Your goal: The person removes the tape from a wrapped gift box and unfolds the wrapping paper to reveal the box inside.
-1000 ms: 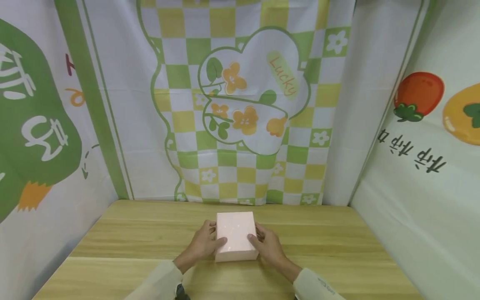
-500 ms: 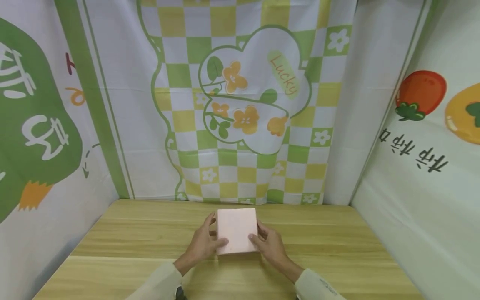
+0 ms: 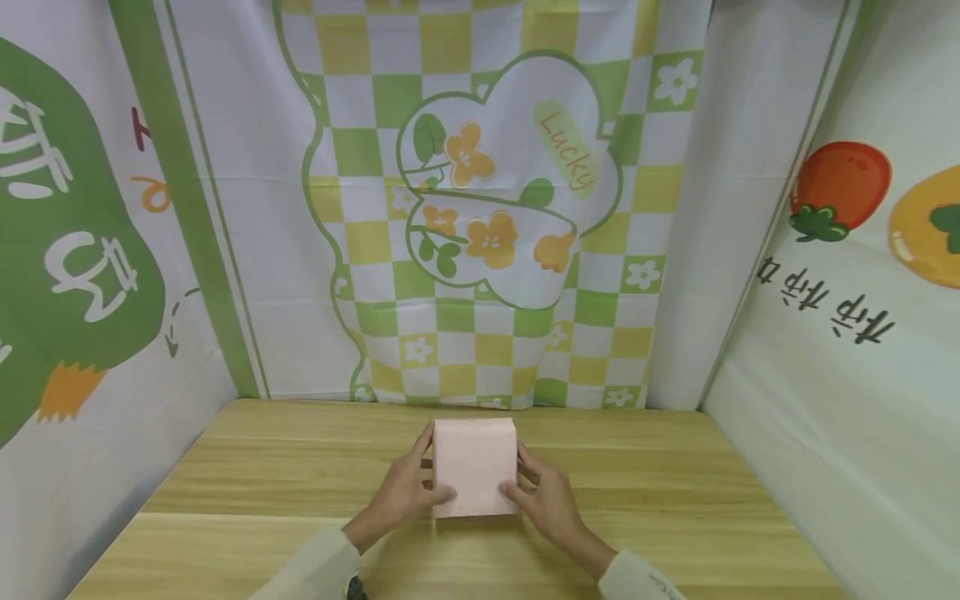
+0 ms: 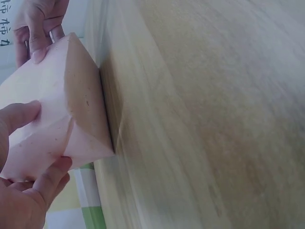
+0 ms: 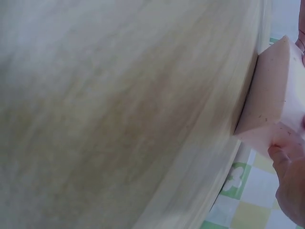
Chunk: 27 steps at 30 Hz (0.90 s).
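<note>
A pale pink square box (image 3: 475, 471) is held between both hands near the middle of the wooden table (image 3: 300, 475). My left hand (image 3: 405, 492) grips its left side, thumb on the face toward me and fingers along the side. On the opposite side, my right hand (image 3: 551, 500) holds it in a like way, thumb near the lower right corner. In the left wrist view a crease line runs at a corner of the box (image 4: 78, 95), near the left fingertips. The right wrist view has the box (image 5: 267, 90) with its lower edge close along the tabletop.
A checkered green and yellow cloth (image 3: 457, 350) hangs behind the table's far edge. Printed white walls close in the left (image 3: 202, 367) and right (image 3: 795, 400) sides. A dark band (image 3: 355, 587) shows at the left cuff.
The box has been tipped between the hands: the narrow front strip along its bottom is gone, and a narrow strip now shows along its top edge. Both hands keep their grip.
</note>
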{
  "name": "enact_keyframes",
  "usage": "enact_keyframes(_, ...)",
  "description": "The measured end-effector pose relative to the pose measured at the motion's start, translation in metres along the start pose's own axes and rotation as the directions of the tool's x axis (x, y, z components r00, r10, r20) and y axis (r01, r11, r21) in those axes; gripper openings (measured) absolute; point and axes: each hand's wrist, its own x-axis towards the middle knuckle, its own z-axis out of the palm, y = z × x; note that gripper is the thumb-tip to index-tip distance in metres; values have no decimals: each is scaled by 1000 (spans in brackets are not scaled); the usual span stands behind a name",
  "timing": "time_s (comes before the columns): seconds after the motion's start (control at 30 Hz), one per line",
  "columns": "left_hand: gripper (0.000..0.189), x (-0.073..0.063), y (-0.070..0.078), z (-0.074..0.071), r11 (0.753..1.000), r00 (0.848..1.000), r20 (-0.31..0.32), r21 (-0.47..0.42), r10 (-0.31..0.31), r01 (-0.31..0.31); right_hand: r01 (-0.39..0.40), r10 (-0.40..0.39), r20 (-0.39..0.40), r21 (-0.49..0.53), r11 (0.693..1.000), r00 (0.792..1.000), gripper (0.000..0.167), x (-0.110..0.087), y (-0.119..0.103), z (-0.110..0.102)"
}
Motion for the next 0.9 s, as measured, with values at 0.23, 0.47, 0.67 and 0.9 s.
enact_keyframes(0.23,110,1,-5,5,998,998,-27,37,61,-60,22,-22,-5,-24,999,1000,80,-1,-1,4)
enact_keyframes(0.47,112,-3,-5,10,983,990,-39,130,139,-133,38,-38,9,-42,998,999,88,-2,1,4)
enact_keyframes(0.67,111,-7,-6,14,977,985,-65,153,161,-149,52,-51,27,-23,998,998,96,-5,3,3)
enact_keyframes(0.9,110,-11,-4,15,973,981,-93,178,168,-150,79,-78,26,-43,996,997,92,-8,5,2)
